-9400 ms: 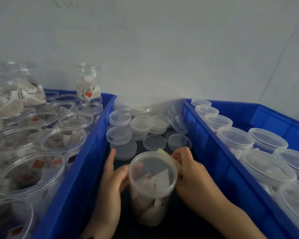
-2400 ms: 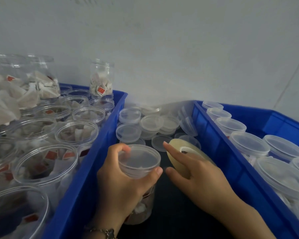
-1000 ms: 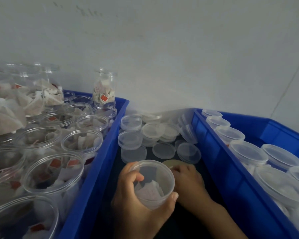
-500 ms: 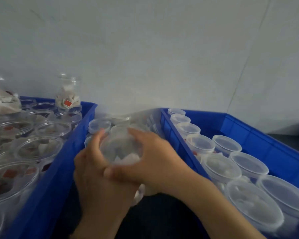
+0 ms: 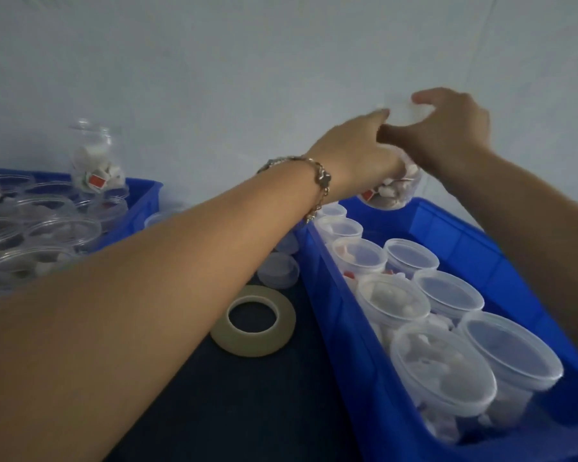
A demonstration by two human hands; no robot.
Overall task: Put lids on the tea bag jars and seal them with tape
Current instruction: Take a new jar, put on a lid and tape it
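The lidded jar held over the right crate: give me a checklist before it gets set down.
1. Both hands grip the jar: left hand, right hand. Ok.
2. Lid on. Ok.
3. Tape seal around the lid. Cannot tell, hands cover it.
4. Jar over the right blue crate. Ok.
5. Free spot at the crate's far end. Ok.
6. Tape roll out of the way, on the dark surface. Ok.

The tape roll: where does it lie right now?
The tape roll lies flat on the dark surface, low centre, left of the right blue bin.
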